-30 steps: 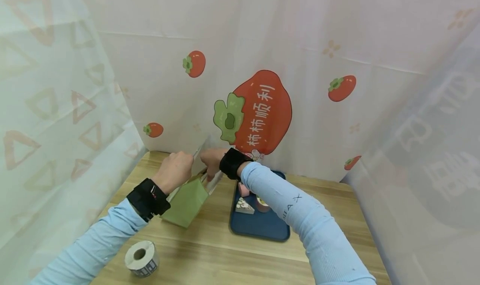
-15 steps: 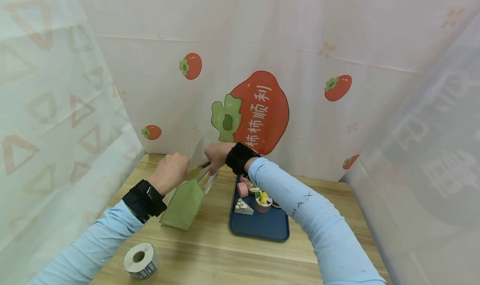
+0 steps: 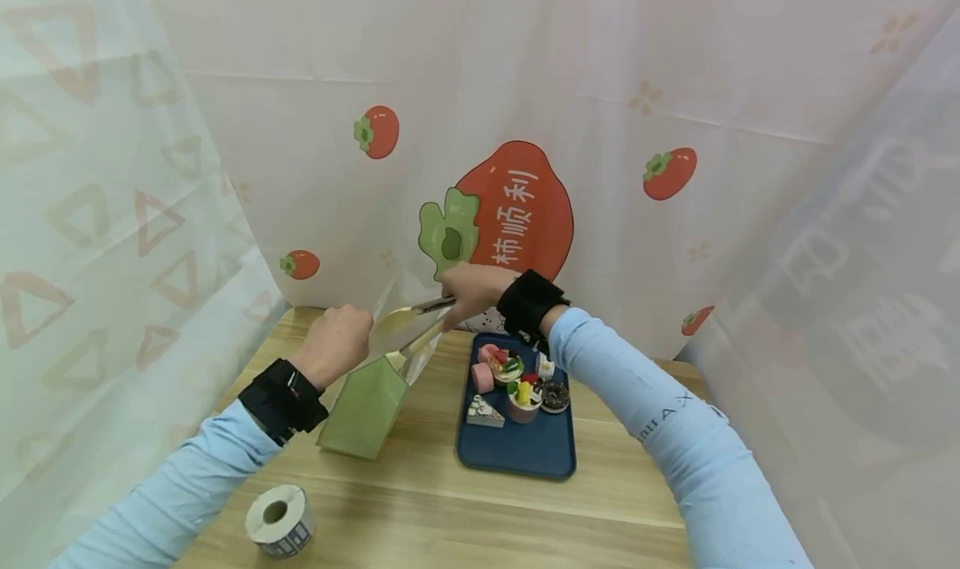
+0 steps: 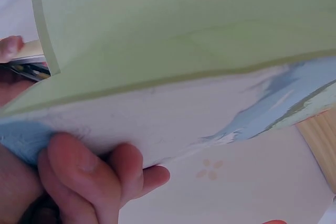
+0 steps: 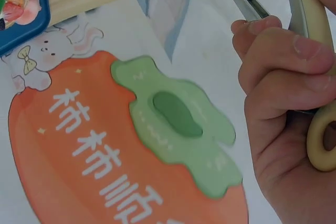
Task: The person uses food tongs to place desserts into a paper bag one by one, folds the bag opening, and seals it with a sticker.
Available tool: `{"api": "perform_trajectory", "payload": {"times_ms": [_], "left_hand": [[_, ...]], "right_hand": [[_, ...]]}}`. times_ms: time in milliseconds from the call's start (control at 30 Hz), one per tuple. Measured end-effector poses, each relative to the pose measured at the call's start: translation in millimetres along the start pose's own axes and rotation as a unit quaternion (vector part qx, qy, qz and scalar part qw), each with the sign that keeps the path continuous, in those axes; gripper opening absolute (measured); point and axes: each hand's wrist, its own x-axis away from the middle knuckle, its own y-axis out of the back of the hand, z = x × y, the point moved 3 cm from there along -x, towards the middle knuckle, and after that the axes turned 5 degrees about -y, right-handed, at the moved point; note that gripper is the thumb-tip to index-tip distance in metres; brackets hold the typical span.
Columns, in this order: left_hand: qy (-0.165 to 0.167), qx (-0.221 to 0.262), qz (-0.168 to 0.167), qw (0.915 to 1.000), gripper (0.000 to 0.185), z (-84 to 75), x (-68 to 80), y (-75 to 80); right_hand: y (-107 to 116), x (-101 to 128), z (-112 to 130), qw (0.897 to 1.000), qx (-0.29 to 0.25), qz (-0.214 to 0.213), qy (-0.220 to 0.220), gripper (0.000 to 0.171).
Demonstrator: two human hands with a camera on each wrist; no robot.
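My left hand (image 3: 337, 344) grips the upper edge of a green paper bag (image 3: 365, 411) on the left of the table. In the left wrist view its fingers (image 4: 79, 163) lie curled against the bag's white and blue printed face (image 4: 173, 114). My right hand (image 3: 480, 290) holds a pair of tongs (image 3: 432, 305) over the bag's mouth. Their beige ends point down and left, with the two arms spread apart. In the right wrist view the fingers wrap the beige handle (image 5: 313, 11), and a beige ring (image 5: 317, 135) sits by the palm.
A blue tray (image 3: 517, 461) right of the bag bears a cake slice (image 3: 485, 412), a fruit-topped cup (image 3: 522, 404), a dark donut (image 3: 555, 397) and a pink roll (image 3: 482, 377). A label roll (image 3: 280, 523) stands at the front left. A printed curtain (image 3: 525, 86) hangs behind the table.
My right hand has risen and moved right, drawing the tongs up from the bag's mouth. More of the tray shows. The left hand stays at the bag's edge.
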Motion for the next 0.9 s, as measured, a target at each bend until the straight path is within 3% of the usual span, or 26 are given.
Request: {"api": "perform_trajectory", "payload": {"times_ms": [167,367,567,900], "left_hand": [[0.004,0.001,0.006,1.0000,0.029,3.2,1.9,-1.2],[0.019,0.003,0.015,0.9997,0.026,7.2,2.5,0.6],[0.022,0.005,0.022,0.9995,0.025,6.8,0.9,0.8],[0.039,0.023,0.051,0.9977,0.022,8.8,-2.2,-1.0]], "right_hand": [[11.2,22.4,-13.3,0.999,-0.038,-0.009,-0.003,0.042],[16.0,53.3,-27.7,0.997,-0.069,-0.035,-0.013,0.026],[8.3,86.4,-41.4,0.990,-0.106,-0.092,0.016,0.018],[-22.7,140.7,-58.4,0.973,-0.156,-0.166,0.019,0.044]]}}
